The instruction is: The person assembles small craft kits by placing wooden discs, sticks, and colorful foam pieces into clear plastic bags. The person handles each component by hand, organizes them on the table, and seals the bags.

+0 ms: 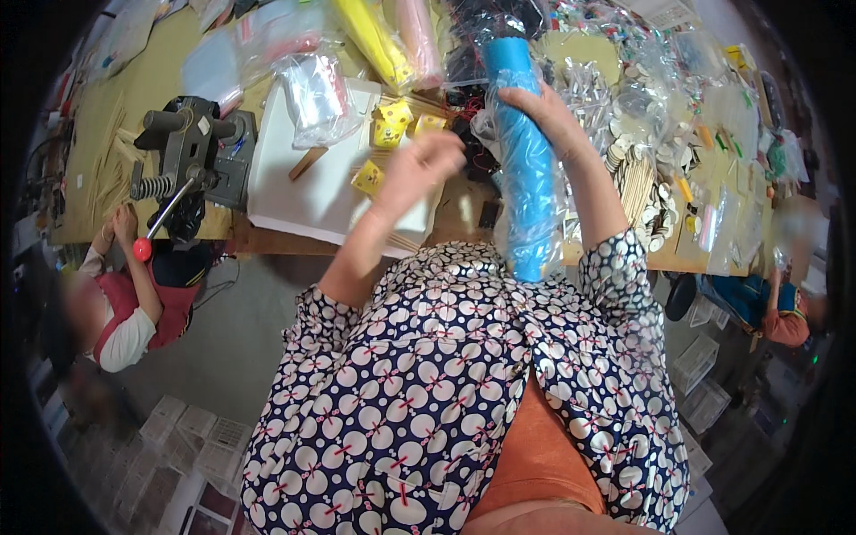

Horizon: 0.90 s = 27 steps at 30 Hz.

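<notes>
A long blue roll in clear plastic wrap [530, 192] stands tilted against the table's near edge, its lower end close to my shirt. My right hand [542, 109] is closed round its upper part, thumb across the front. To the left of the roll, my left hand [421, 169] hovers over the white board [281, 192], blurred by motion, so its fingers are hard to make out. Close to that hand lie small yellow patterned pieces [392, 123], and another yellow piece [367, 177] is beside my wrist. A short brown strip [308, 163] rests on the board.
A dark hand press with a red-knobbed lever [183, 156] stands to the left, with a co-worker [134, 303] beside it. Bagged yellow [374, 45] and pink rolls lie at the back. Wooden sticks [635, 192] and pale discs crowd the right. Another person [776, 303] sits far right.
</notes>
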### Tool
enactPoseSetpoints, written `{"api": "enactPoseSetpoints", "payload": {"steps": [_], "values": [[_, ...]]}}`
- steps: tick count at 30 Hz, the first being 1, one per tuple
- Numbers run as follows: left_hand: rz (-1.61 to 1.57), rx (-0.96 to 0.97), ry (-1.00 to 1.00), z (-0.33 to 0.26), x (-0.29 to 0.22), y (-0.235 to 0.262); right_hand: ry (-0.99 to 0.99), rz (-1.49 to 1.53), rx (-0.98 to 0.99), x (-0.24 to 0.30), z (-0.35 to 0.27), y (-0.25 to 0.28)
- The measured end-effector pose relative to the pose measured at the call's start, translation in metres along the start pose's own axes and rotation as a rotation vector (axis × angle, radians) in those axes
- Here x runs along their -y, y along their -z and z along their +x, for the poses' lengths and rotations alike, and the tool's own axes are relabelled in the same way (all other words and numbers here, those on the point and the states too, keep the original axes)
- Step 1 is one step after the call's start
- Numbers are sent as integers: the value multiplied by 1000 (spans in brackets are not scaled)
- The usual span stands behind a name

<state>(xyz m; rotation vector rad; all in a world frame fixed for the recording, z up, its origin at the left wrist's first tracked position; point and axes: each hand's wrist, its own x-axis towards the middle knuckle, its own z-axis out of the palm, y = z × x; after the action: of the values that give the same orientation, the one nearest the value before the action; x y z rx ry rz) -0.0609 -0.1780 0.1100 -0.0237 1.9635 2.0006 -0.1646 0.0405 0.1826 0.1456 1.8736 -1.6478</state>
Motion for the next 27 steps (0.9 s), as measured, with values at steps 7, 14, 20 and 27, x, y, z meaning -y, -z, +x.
{"api": "enactPoseSetpoints", "payload": {"steps": [7,14,20,27], "values": [[-115,-188,-59,22,-32,47,-143,-50,331,-17,-22,-36],[-181,30,77,-5,0,37,-203,-65,371,-52,-43,-34],[-295,-133,57,-31,36,29,-310,-87,454,-57,-52,-44],[-316,-484,152,-50,48,57,-273,-87,392,-66,-54,-41]]}}
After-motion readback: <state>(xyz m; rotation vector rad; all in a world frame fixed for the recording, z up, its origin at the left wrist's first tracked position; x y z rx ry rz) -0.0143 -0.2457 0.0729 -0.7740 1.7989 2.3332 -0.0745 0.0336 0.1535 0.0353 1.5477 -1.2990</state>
